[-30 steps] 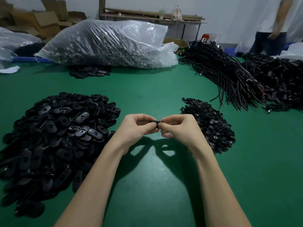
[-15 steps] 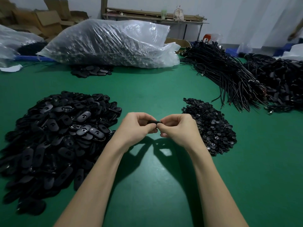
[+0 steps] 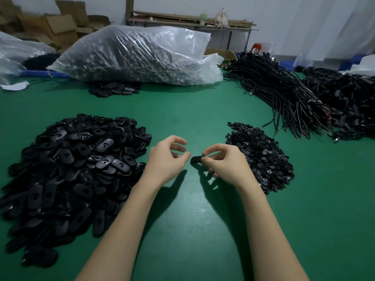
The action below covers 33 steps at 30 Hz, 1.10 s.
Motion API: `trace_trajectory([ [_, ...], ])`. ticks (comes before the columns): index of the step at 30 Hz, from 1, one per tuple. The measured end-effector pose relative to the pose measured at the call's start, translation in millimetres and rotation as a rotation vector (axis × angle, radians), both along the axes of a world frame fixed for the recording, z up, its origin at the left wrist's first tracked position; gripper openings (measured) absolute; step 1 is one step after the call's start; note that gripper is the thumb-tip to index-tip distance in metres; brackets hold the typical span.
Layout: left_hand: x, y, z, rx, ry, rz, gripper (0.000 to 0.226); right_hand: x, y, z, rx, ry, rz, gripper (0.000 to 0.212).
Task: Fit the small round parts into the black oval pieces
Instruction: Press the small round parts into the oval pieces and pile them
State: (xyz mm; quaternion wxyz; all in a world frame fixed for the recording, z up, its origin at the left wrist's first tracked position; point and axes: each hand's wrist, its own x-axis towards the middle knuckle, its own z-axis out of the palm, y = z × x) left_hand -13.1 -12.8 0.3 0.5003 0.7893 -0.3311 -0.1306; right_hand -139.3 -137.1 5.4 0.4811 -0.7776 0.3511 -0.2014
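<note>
My right hand pinches one black oval piece between thumb and fingers, just above the green table. My left hand hovers a little to its left with fingers loosely curled and nothing in them. A big heap of black oval pieces lies at the left. A smaller heap of small round parts lies right of my right hand. Whether a round part sits in the held piece cannot be seen.
A clear plastic bag full of parts lies at the back, with a few oval pieces in front of it. Bundles of black cables cover the back right. Cardboard boxes stand behind at the left.
My two hands held the oval piece together; now the left hand has let go and drawn slightly left, and the right hand alone keeps the piece. A person at the back right has left view.
</note>
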Motion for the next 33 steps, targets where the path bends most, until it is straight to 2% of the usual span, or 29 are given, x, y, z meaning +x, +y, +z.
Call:
trace_trajectory([
  [5, 2, 0, 1, -0.011, -0.029, 0.02, 0.01, 14, -10, -2, -0.087, 0.04, -0.081, 0.006],
  [9, 3, -1, -2, 0.008, -0.058, -0.004, 0.005, 60, -30, 9, -0.165, 0.122, -0.074, 0.003],
  [12, 5, -1, -3, 0.021, -0.076, 0.006, 0.005, 92, -38, 10, -0.238, 0.23, -0.085, 0.013],
  [15, 8, -1, -6, 0.04, -0.093, 0.01, 0.006, 105, -45, 8, -0.346, 0.252, -0.133, 0.023],
  [18, 10, -1, -6, 0.073, -0.133, 0.022, 0.007, 111, -45, 13, -0.408, 0.266, -0.122, 0.021],
  [21, 11, 0, -4, 0.101, -0.163, 0.032, 0.007, 114, -38, 20, -0.413, 0.276, -0.032, 0.014],
  [24, 8, 2, -3, 0.177, -0.201, 0.022, 0.007, 121, -27, 32, -0.308, 0.27, 0.128, 0.016],
  [26, 6, 2, -2, 0.26, -0.232, 0.012, 0.01, 130, -14, 41, -0.275, 0.341, 0.264, 0.018],
  [30, 1, 2, 1, 0.321, -0.295, -0.009, 0.008, 157, 16, 52, -0.422, 0.425, 0.472, 0.023],
  [33, 3, 1, 0, 0.425, -0.346, -0.04, 0.006, 173, 37, 49, -0.519, 0.47, 0.468, 0.023],
])
